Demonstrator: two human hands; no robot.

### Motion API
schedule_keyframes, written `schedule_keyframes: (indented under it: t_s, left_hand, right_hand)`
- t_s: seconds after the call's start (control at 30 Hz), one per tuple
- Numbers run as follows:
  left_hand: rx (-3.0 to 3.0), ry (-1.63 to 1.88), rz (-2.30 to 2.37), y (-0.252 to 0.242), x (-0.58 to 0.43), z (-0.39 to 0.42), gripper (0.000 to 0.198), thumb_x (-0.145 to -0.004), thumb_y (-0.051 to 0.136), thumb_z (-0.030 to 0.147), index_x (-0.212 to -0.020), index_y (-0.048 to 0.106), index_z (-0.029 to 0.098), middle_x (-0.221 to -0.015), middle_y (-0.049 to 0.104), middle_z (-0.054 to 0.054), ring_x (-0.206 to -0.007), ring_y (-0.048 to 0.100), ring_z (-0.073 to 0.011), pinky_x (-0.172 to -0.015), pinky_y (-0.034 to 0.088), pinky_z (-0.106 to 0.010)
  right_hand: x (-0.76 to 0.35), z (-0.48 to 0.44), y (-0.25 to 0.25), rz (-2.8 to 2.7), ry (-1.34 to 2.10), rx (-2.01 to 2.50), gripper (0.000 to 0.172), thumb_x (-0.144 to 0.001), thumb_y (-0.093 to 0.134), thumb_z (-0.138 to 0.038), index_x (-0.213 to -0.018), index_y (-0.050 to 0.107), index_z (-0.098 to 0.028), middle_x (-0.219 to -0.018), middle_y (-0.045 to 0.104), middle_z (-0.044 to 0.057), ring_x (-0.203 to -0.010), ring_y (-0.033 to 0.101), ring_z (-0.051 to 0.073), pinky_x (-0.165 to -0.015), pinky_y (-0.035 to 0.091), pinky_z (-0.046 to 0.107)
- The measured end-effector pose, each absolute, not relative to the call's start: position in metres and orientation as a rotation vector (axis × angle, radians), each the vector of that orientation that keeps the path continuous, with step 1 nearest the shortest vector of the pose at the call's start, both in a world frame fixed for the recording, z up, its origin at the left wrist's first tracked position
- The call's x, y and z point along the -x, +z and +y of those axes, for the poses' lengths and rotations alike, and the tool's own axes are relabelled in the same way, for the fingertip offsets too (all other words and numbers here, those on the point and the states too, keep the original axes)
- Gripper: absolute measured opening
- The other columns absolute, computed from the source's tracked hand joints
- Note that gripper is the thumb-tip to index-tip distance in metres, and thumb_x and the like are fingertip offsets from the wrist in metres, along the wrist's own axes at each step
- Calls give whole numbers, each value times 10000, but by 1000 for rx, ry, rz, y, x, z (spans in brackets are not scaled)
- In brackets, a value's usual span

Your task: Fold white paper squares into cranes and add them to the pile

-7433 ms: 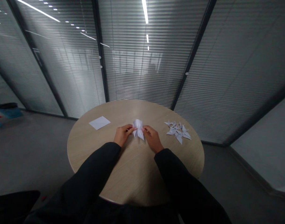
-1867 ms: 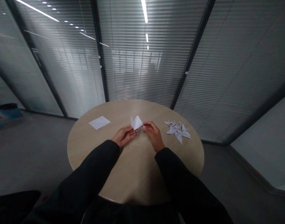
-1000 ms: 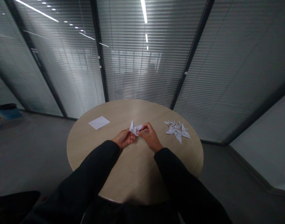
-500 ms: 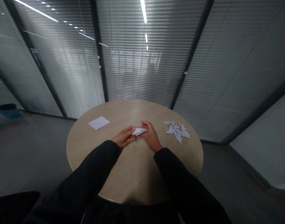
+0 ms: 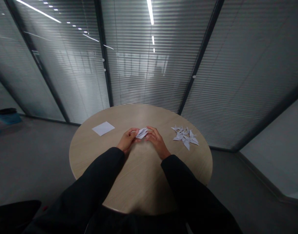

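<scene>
Round wooden table point(image 5: 85, 156) from above, black sleeves point(image 5: 90, 185) entering over the near edge. Left to right: square sheet of white paper point(image 5: 103, 128), flat and unfolded near the far left edge, well apart from both hands. Next, left hand point(image 5: 126, 139), fingers curled and closed on the left end of the folded paper point(image 5: 142, 133), a narrow, pointed white shape near the middle of the table, toward the far edge, held between both hands; contact with the tabletop too small to tell. Then right hand point(image 5: 157, 140), fingertips closed lightly on the paper's right end. Last, loose pile of folded paper birds point(image 5: 185, 136) near the far right edge, close to the right hand but not touching it.

Possible faults and causes: a crease in the wrong place or a tear, from too hard a pinch on the thin points; layers springing apart, from too slack a grip; a skewed shape, from uneven pull between the hands; birds knocked from the pile, perhaps over the table edge, from a wide swing of the right hand; the flat sheet shifted, from a sleeve dragged across the tabletop.
</scene>
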State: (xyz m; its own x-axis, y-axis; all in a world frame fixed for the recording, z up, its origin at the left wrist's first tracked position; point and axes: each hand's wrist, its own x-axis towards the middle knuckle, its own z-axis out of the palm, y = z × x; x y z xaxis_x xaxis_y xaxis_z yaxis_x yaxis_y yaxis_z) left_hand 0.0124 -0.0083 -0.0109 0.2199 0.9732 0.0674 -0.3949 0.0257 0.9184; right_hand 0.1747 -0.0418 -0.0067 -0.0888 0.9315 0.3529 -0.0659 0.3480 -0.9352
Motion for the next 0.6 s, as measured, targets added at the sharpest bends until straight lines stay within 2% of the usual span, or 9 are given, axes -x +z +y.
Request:
schedule_keyframes:
  t_s: [0.1,0.27,0.47,0.6]
  left_hand:
    - [-1070,1216,719,-13,-13,-9,311,-679,776,319,-875,619,136,-780,659,-19,-655,616,-109,-621,540,-228]
    - [-1120,1186,698,-15,-15,-9,419,-626,802,379,-909,613,135,-769,662,-24,-710,626,-139,-650,540,-259]
    - [-1175,1145,666,-16,-15,-9,572,-577,837,375,-1041,611,129,-794,689,-48,-753,648,-169,-714,541,-316]
    - [-1246,1090,693,-15,-17,-10,519,-526,867,345,-936,657,106,-787,702,-61,-675,639,-147,-696,517,-293]
  right_hand:
    - [-173,-41,-8,-1402,987,875,509,-688,717,-291,-1155,520,-248,-977,649,37,-979,618,205,-906,478,370]
    - [-176,-35,-13,-1336,942,916,434,-678,721,-313,-1074,565,-228,-898,658,20,-875,639,185,-851,497,347]
    - [-179,-31,-16,-1295,886,933,374,-669,703,-320,-1011,591,-218,-825,668,10,-788,648,182,-777,515,341]
    - [-180,-29,-16,-1278,845,961,317,-669,698,-341,-940,589,-218,-786,665,11,-752,645,184,-733,521,333]
